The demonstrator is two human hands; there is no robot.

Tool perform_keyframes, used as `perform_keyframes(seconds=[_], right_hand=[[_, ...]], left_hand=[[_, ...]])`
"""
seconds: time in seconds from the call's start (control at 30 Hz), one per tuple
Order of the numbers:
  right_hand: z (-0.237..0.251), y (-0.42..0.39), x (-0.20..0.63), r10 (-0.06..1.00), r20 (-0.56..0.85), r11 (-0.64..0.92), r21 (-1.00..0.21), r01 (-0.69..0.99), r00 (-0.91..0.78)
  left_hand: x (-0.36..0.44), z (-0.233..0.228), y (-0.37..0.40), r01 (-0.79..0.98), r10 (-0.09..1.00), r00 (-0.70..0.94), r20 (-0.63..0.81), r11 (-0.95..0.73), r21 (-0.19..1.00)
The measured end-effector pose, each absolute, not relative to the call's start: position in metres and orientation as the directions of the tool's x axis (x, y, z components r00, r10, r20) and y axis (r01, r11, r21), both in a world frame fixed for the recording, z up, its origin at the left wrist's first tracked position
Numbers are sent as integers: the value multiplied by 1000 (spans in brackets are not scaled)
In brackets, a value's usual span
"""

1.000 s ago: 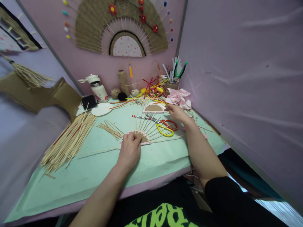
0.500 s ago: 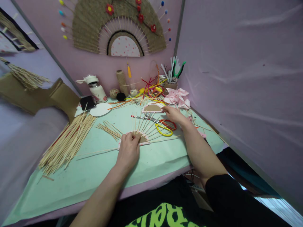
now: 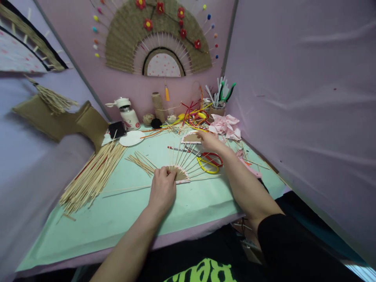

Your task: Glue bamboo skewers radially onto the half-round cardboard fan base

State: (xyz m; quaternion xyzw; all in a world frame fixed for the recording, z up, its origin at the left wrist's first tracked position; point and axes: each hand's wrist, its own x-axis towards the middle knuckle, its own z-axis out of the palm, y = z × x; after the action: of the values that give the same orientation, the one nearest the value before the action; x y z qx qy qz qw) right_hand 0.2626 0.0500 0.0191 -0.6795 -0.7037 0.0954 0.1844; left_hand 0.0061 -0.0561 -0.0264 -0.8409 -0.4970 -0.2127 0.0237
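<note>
Where left hand presses, half-disc hides.

Green block lettering runs across the person's black shirt, cut off at the frame's bottom edge and seen upside down; no word can be read.

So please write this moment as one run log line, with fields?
left hand: presses half-round cardboard fan base with stick ribs | right hand: touches second half-round cardboard piece | surface: green mat
</note>
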Motion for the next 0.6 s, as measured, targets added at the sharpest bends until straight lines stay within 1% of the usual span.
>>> perform_keyframes(seconds=[0.2,0.37,0.6], right_hand=[[4,56,268,985,173,69,-436,897,8],[4,54,269,993,121,50,-437,898,4],[10,46,267,998,41,58,-423,904,-45]], left_hand=[[7,-26,-57,846,841,383,381,-486,222],[7,-27,-56,839,843,389,372,-491,235],[6,-27,-56,844,847,398,353,-488,221]])
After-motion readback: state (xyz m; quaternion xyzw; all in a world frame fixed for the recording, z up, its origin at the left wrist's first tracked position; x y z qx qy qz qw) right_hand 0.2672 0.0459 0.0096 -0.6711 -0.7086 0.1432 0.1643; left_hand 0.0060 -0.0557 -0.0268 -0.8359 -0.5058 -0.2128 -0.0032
